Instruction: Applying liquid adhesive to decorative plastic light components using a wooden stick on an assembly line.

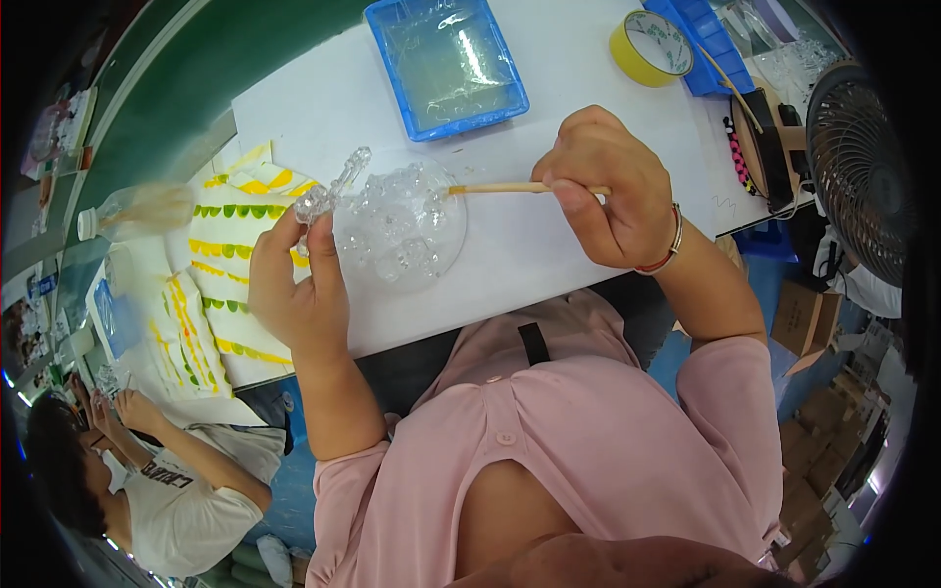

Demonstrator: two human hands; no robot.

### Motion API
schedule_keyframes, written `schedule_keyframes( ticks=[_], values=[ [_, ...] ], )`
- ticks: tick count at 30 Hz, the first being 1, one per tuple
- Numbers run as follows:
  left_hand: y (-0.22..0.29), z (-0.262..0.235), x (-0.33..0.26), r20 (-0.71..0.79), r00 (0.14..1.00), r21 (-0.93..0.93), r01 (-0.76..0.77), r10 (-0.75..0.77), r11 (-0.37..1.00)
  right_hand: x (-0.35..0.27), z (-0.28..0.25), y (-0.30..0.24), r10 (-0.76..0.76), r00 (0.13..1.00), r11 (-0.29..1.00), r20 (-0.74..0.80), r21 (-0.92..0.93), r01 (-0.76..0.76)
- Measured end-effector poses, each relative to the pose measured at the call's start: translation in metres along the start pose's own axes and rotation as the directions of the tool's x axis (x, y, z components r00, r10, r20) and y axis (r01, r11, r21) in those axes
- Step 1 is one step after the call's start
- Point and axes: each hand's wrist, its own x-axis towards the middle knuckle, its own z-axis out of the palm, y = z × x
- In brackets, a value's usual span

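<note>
My left hand [302,289] pinches a small clear knobbed piece [316,203] between thumb and fingertips, its stem slanting up to the right. A thin wooden stick [510,187] is gripped by my right hand [616,191]. The stick points left, and its darker tip lies at the edge of a round clear dish [453,240]. Between my hands, a heap of similar clear pieces [397,211] sits on that dish. The held piece is apart from the stick's tip.
A blue tray [423,127] with pale, shiny contents stands beyond the dish. Yellow tape [637,61] and a black fan [863,171] are at the right. Patterned paper [230,240] and a clear bottle [147,212] lie left. Another person [181,495] works at the lower left.
</note>
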Motion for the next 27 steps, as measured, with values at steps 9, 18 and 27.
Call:
schedule_keyframes(
  ticks=[9,18,27],
  values=[
    [0.002,0.000,0.001,-0.014,1.000,-0.008,0.005,-0.005,1.000,-0.005,0.004,-0.012,-0.024,1.000,0.999,0.020,-0.032,0.024],
    [0.013,-0.006,-0.001,0.019,0.997,-0.048,0.074,-0.073,0.996,-0.009,0.016,-0.029,-0.046,0.998,0.998,0.034,0.040,0.044],
    [0.018,-0.024,-0.003,0.101,0.992,0.007,0.075,-0.075,0.997,-0.011,0.012,-0.032,0.004,1.000,1.000,0.009,0.015,-0.004]
  ],
)
